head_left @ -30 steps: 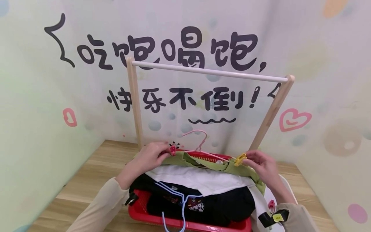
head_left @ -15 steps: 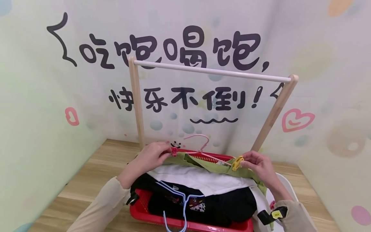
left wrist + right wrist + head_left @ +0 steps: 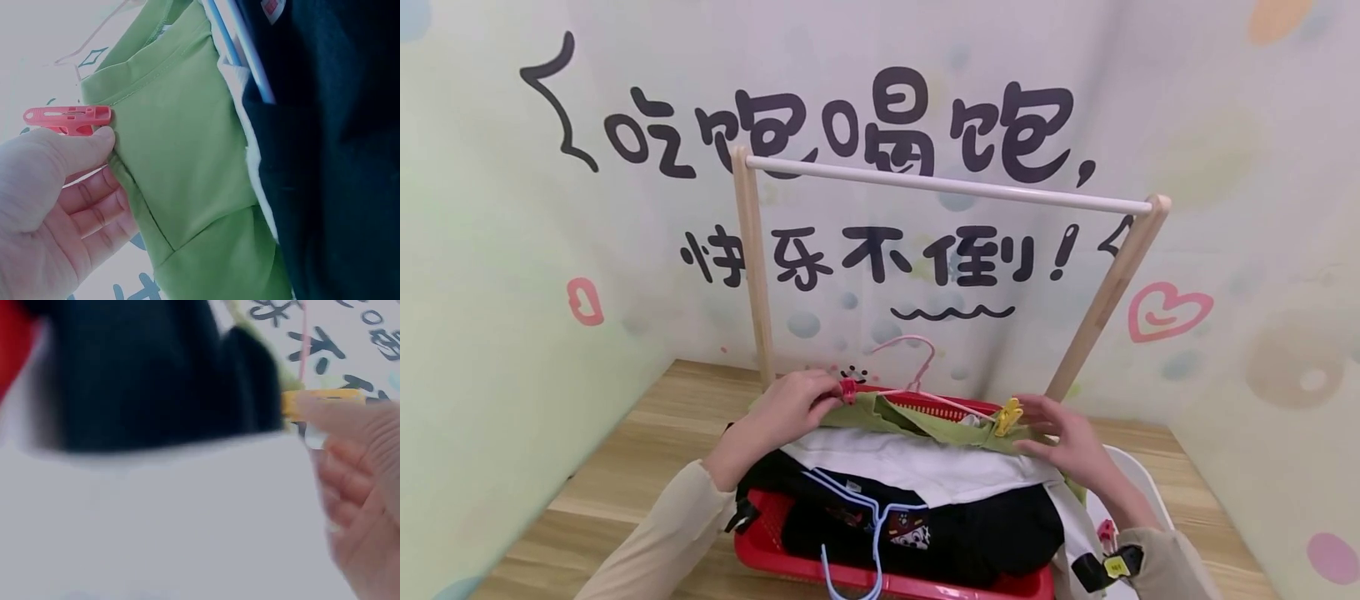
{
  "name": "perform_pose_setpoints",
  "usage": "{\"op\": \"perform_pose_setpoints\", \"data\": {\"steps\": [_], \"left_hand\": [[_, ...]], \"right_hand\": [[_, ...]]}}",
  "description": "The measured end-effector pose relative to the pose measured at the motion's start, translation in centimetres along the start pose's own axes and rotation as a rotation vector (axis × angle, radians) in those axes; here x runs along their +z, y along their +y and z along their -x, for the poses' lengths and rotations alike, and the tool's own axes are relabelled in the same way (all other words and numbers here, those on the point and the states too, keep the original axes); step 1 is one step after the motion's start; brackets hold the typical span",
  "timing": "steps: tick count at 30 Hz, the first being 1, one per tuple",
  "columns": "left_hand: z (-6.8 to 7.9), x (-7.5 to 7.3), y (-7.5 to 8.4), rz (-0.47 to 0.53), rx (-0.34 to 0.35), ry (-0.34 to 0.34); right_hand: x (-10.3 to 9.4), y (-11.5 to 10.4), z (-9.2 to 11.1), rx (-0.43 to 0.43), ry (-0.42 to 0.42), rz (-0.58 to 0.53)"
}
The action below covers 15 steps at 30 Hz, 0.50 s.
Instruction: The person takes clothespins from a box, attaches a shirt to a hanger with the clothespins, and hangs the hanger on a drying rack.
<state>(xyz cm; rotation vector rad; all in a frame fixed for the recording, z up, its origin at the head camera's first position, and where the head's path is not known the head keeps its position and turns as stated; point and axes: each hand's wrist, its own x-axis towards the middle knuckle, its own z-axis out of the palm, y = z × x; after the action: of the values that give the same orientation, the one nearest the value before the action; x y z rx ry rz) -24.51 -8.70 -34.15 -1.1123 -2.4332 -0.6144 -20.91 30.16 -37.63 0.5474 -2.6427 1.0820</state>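
Observation:
Green pants (image 3: 181, 144) lie with the waistband up along a pink hanger (image 3: 916, 387), on top of other clothes. My left hand (image 3: 792, 406) pinches the waistband's left end, right beside a red clothespin (image 3: 69, 115) clipped there. A yellow clothespin (image 3: 1009, 417) sits on the waistband near the hanger's right end. Just right of that clip is my right hand (image 3: 1070, 442), thumb and fingers spread apart; in the right wrist view the thumb overlaps the clip.
White (image 3: 917, 467) and black (image 3: 1000, 533) clothes with a blue hanger (image 3: 876, 517) fill a red basket (image 3: 760, 542). Behind stands a wooden rack with a white rod (image 3: 947, 185). A white container (image 3: 1138, 475) holding another red clothespin (image 3: 1105, 533) is at right.
The right hand has moved its thumb away from the yellow clothespin, which it held earlier and which now stays on the waistband. The left hand has barely moved.

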Motion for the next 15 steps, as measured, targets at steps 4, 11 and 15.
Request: {"op": "perform_pose_setpoints", "data": {"steps": [4,11,15], "left_hand": [[0.0,0.0,-0.2,0.018,0.006,0.003],[-0.7,-0.1,-0.3,0.038,0.051,0.05],[-1.2,-0.5,-0.3,0.022,0.068,0.092]], "right_hand": [[0.1,0.2,0.2,-0.042,-0.001,0.189],[-0.2,-0.5,0.4,-0.142,0.146,0.225],[-0.9,-1.5,0.3,-0.23,0.245,0.246]]}}
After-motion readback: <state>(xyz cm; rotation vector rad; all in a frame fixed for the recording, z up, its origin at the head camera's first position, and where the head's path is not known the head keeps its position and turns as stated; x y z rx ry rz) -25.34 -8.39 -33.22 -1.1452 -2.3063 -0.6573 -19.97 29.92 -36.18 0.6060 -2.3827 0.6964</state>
